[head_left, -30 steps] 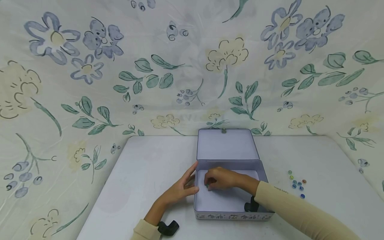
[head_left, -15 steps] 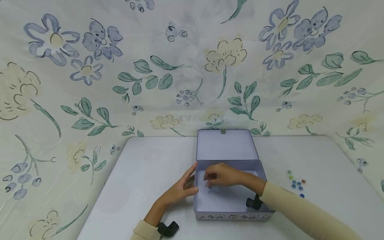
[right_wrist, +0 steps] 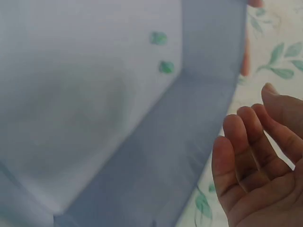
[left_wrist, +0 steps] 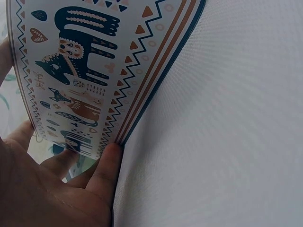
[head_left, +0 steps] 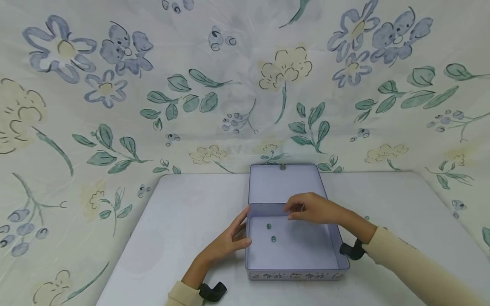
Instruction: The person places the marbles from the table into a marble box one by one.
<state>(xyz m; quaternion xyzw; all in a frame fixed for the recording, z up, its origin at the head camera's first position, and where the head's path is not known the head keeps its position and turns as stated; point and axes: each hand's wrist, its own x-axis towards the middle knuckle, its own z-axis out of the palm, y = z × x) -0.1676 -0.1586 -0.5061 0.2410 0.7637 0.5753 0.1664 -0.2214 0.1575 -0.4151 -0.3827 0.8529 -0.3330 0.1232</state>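
An open hinged tin box [head_left: 298, 275] stands on the white table with its lid [head_left: 285, 185] tipped up behind. Two small round green glassy pieces [head_left: 273, 239] lie apart on its floor, near the left side; the right wrist view shows the same green pieces [right_wrist: 158, 38] blurred. My left hand [head_left: 223, 246] rests against the box's left wall with fingers extended, and in the left wrist view its fingertips [left_wrist: 111, 153] touch the patterned outer side. Over the back right of the box, my right hand [head_left: 315, 208] hovers with loosely bent fingers, nothing visible between them.
On the table right of the box, one small green piece [head_left: 366, 217] shows past my right arm; the sleeve [head_left: 413, 263] covers the area in front of it. A floral cloth [head_left: 214, 97] hangs behind the table. Black cameras [head_left: 213, 292] sit on both wrists.
My right hand has let go of a green piece, lifted and moved right and back, uncovering both pieces. Its arm now hides most loose pieces on the table. The left hand stays put.
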